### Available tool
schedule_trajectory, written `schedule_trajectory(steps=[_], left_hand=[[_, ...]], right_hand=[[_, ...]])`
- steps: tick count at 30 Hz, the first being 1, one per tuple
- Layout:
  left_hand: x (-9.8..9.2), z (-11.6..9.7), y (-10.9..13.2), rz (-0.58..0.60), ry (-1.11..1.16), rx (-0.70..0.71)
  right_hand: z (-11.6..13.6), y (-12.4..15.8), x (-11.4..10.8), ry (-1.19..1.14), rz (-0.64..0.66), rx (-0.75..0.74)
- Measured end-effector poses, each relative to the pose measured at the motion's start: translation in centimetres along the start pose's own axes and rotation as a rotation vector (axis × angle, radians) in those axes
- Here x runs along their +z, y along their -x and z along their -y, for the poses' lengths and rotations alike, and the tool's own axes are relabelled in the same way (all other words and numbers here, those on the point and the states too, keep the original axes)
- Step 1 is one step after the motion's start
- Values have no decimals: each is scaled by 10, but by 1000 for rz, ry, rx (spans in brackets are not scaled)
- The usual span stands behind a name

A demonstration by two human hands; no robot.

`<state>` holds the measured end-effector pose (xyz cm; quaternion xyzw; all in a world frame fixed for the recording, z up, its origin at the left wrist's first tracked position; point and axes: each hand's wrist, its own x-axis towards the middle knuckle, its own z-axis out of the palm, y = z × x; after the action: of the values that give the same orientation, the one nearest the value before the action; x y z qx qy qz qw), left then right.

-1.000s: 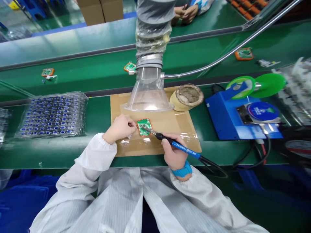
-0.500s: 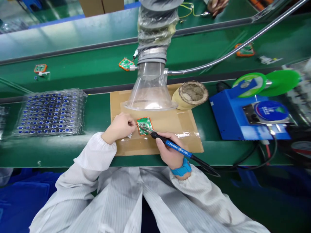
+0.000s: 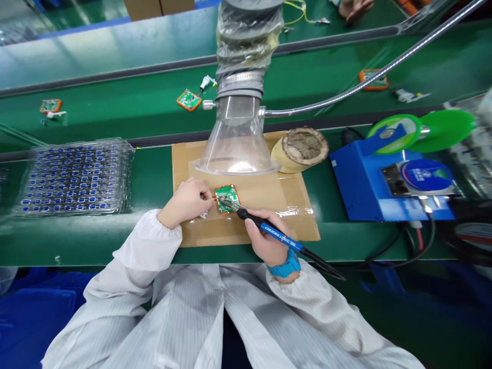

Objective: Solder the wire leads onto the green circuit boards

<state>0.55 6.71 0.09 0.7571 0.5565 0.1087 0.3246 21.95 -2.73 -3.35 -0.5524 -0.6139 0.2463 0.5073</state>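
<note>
A green circuit board (image 3: 226, 192) with an orange rim lies on the cardboard sheet (image 3: 284, 220) in front of me. My right hand (image 3: 267, 238) grips a soldering iron (image 3: 279, 233) with a blue and black handle like a pen, its metal tip down on the board's left part. At the board's left edge, my left hand (image 3: 189, 201) pinches a thin wire that runs to the board; the fingers hide most of it. Below those fingertips sits a small white connector (image 3: 203, 214), partly covered.
Above the board hangs a clear fume hood (image 3: 238, 138). Behind stands a round yellowish pot (image 3: 294, 159). A blue solder feeder (image 3: 357, 179) is at right, stacked plastic trays (image 3: 77, 177) at left. Beyond, the green belt (image 3: 134, 113) carries similar boards (image 3: 189, 100). Another person's hand (image 3: 355, 9) shows far back.
The boards on the belt have shifted left. The other person's hand has moved a little right. Both my hands keep their hold, with the iron's tip still on the board.
</note>
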Motion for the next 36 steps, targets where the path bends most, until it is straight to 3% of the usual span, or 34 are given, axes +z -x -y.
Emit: schedule_trajectory(steps=[21, 36], left_hand=[[0, -1, 1, -3, 9, 1], [-1, -1, 0, 16, -14, -10]], right_hand=[[1, 1, 1, -3, 15, -28], [-18, 11, -3, -101, -151, 75]])
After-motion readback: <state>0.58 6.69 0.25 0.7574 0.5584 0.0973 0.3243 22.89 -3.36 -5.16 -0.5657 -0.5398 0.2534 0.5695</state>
